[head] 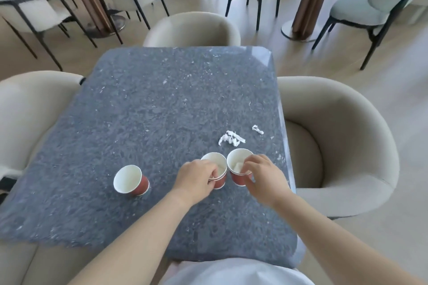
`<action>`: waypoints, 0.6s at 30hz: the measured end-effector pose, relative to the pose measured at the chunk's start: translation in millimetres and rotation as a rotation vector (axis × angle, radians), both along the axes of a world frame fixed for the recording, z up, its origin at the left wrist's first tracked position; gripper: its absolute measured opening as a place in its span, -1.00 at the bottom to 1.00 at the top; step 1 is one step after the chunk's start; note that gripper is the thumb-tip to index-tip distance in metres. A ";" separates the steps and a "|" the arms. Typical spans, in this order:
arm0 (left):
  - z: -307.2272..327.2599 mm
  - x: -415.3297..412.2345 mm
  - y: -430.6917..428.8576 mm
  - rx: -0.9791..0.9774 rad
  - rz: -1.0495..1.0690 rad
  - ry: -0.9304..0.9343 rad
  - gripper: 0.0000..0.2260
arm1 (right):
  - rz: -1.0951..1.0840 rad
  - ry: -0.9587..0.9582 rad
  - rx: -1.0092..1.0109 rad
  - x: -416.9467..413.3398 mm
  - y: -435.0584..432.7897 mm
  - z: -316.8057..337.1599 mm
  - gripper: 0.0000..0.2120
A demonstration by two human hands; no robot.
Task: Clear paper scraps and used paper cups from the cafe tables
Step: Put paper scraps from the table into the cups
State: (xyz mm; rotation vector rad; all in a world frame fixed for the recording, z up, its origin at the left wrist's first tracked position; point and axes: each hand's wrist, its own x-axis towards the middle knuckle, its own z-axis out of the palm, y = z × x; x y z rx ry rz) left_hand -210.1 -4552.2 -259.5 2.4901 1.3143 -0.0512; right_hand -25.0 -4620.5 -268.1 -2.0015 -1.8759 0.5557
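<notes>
Clearing looks about midway on the speckled grey stone bench [143, 99]. The left hand [196, 178] curls its fingers round the middle red paper cup [220, 181], which may be two nested, though the rims blur. The right hand [261, 176] pinches the rim of the right red paper cup [236, 179], which has white paper inside. A third red paper cup [132, 180] stands apart on the left. A large crumpled white paper scrap [231, 138] and a small twisted white paper scrap [257, 129] lie just beyond the cups, not yet collected.

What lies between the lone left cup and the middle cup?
In the head view: bare table, then the left hand gripping the middle cup. The lone cup is untouched; the right hand holds the right cup.
</notes>
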 end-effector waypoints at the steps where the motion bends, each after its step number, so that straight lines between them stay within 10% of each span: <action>1: -2.7 3.5 1.4 -0.010 0.007 0.006 -0.89 | -0.002 -0.004 -0.015 1.9 2.6 -3.6 -0.87; 18: 6.1 31.4 44.9 -0.009 0.031 -0.225 -0.79 | -0.029 0.075 -0.003 28.8 26.9 6.9 -0.82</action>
